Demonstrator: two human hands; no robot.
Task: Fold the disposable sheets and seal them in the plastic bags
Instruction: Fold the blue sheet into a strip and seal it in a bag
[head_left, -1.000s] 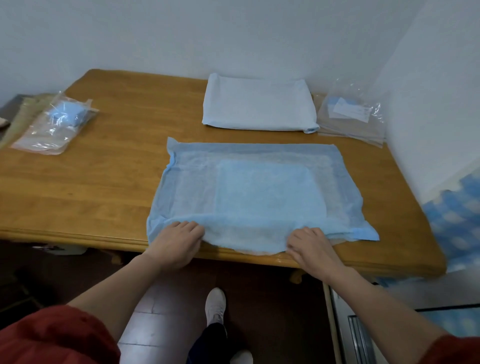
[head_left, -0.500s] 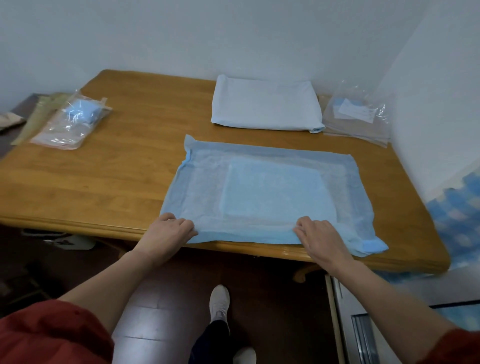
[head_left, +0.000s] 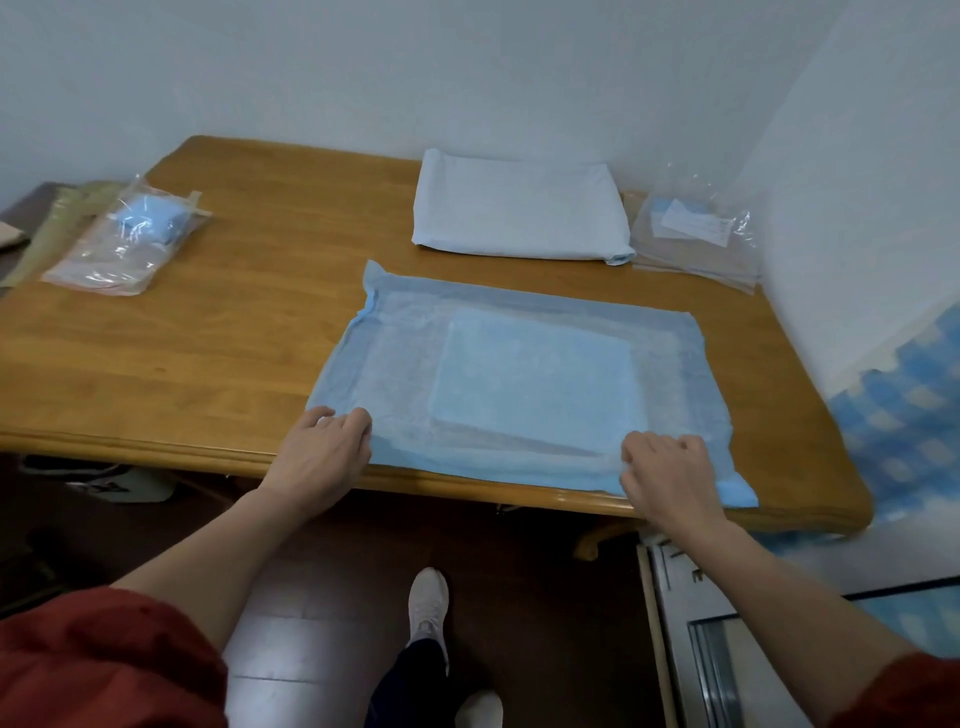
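- Table (head_left: 234, 332) blurs at its far-right corner; the blue sheet (head_left: 535, 374) lies spread flat along its near edge.
- Sheet's near corners are partly hidden under the hands.
- Left hand (head_left: 322, 452) grips the near-left corner, fingers curled.
- Right hand (head_left: 665, 478), well apart, pinches the near-right edge.

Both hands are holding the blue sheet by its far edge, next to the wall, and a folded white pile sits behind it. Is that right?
Not quite. The head view shows the left hand and the right hand holding the blue sheet by its near edge, at the front of the table. The folded white pile does sit behind it.
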